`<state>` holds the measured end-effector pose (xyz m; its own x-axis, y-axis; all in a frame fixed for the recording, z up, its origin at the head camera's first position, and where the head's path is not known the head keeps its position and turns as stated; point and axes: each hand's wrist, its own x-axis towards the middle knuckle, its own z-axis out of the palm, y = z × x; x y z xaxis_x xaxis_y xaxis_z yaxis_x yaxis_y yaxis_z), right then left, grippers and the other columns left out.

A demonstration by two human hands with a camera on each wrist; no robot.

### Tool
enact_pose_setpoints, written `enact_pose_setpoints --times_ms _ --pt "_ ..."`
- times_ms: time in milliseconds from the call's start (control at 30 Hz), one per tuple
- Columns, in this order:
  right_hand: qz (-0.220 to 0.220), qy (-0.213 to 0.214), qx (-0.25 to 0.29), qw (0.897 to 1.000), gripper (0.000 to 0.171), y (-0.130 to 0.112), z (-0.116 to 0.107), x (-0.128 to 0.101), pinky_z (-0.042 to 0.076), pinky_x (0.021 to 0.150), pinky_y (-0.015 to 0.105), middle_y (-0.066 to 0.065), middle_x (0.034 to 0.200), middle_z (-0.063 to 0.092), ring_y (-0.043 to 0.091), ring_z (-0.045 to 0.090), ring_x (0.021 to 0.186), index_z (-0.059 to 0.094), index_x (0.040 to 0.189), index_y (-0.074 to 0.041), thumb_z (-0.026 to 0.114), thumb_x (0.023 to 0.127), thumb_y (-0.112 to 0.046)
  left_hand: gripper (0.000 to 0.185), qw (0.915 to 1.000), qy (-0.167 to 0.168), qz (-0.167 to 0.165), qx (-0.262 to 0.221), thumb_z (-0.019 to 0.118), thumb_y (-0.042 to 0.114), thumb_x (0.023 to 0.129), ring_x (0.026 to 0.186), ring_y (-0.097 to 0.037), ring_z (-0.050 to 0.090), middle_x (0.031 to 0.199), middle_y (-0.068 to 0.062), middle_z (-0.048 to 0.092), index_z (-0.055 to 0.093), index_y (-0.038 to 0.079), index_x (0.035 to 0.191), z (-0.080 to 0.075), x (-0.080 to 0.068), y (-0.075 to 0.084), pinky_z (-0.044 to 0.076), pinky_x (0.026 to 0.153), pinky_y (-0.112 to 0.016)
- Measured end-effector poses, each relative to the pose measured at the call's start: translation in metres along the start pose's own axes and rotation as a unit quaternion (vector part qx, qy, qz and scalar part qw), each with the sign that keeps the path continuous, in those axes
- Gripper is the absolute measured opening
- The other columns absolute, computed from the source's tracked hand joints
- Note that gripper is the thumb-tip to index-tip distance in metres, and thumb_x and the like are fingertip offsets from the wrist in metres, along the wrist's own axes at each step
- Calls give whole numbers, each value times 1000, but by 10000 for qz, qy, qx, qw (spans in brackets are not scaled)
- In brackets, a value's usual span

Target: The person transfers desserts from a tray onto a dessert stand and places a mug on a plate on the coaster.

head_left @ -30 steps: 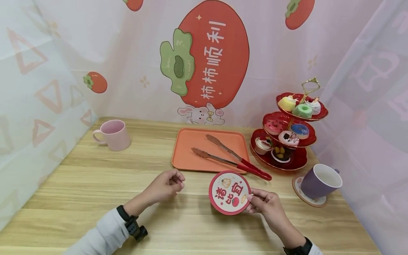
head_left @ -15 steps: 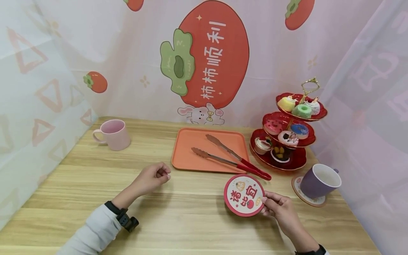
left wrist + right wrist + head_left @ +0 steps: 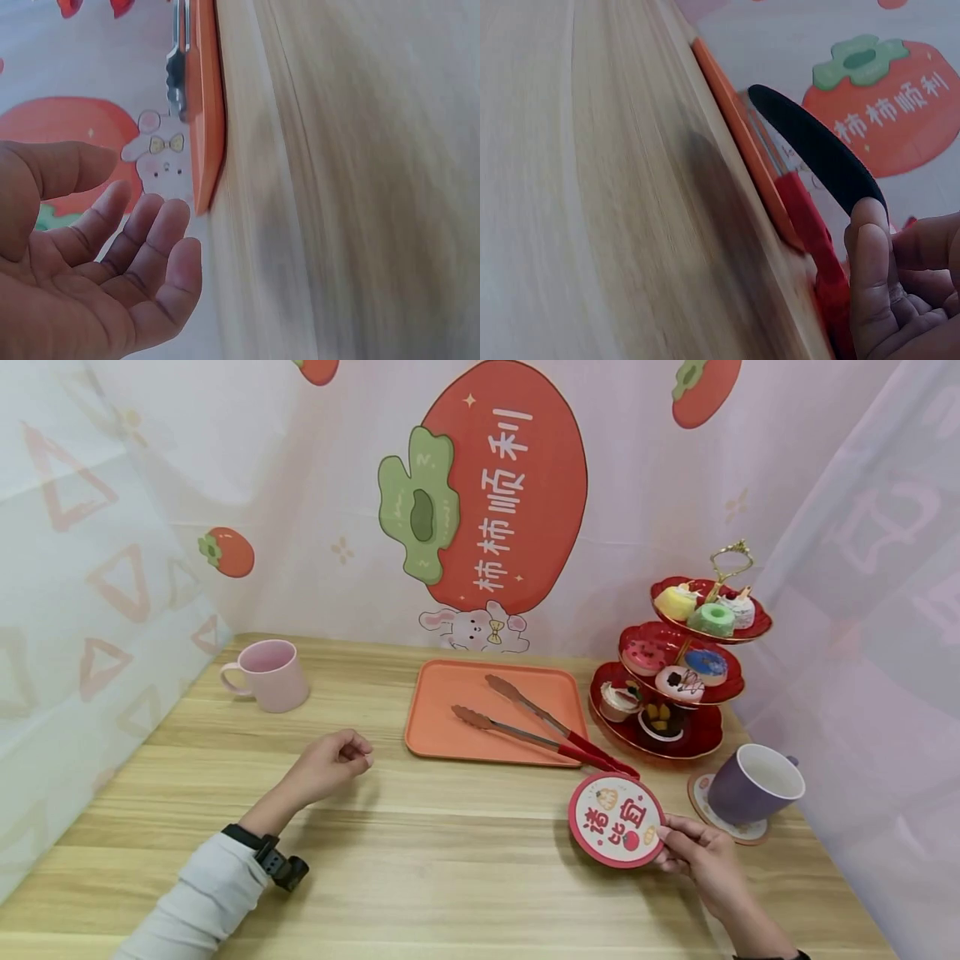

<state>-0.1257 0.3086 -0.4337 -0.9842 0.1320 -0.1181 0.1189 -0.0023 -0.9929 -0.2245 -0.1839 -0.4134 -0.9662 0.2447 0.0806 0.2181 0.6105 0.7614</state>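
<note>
A round coaster (image 3: pixel 617 820) with a red rim and printed characters is held above the table's right half. My right hand (image 3: pixel 705 862) pinches its right edge between thumb and fingers. The right wrist view shows the black underside of the coaster (image 3: pixel 817 146) and the fingers beneath it. My left hand (image 3: pixel 318 770) hovers over the table to the left, fingers loosely curled, holding nothing. In the left wrist view that hand (image 3: pixel 112 262) has its palm and bent fingers in sight. Just behind the coaster are the red handles of tongs (image 3: pixel 540 727), lying across an orange tray (image 3: pixel 442 681).
A pink mug (image 3: pixel 273 678) stands at the back left. On the right, a purple mug (image 3: pixel 746 789) sits on another coaster (image 3: pixel 703 797). A three-tier red stand (image 3: pixel 675 731) at the back right bears several toy cakes and donuts. A printed cloth (image 3: pixel 300 527) hangs behind the table.
My right hand has carried the coaster to the right, closer to the purple mug. My left hand has drawn away to the left and slightly back toward the pink mug.
</note>
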Motion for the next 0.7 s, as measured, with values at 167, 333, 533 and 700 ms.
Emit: enact_pose_setpoints --times_ms 167,333,533,700 --pt "117 55 -384 9992 12 2 -17 3 51 51 23 9 70 62 12 60 56 61 99 4 56 89 2 16 9997 173 -144 24 61 7 87 75 -19 54 84 -7 59 59 -4 98 -13 1 -9 45 64 -31" --pt "327 103 -775 9964 14 3 -31 7 52 51 25 10 68 61 14 61 56 57 101 9 56 88 3 19 9988 330 -337 -136 59 8 90 77 -21 52 87 -11 57 56 -6 102 -30 1 -19 45 62 -30" --pt "430 102 -1593 9862 28 -2 -42 11 52 52 26 10 68 61 15 61 56 49 110 22 52 89 3 26 9952 358 -636 -656 53 10 93 81 -25 53 91 -16 55 51 -11 109 -44 0 -31 51 64 -33" --pt "494 6 -2201 9742 34 -7 -45 14 52 53 27 11 69 61 16 60 58 43 115 25 50 90 3 28 9924 444 -779 -846 52 11 95 82 -23 54 95 -19 54 49 -12 110 -46 0 -38 53 67 -35"
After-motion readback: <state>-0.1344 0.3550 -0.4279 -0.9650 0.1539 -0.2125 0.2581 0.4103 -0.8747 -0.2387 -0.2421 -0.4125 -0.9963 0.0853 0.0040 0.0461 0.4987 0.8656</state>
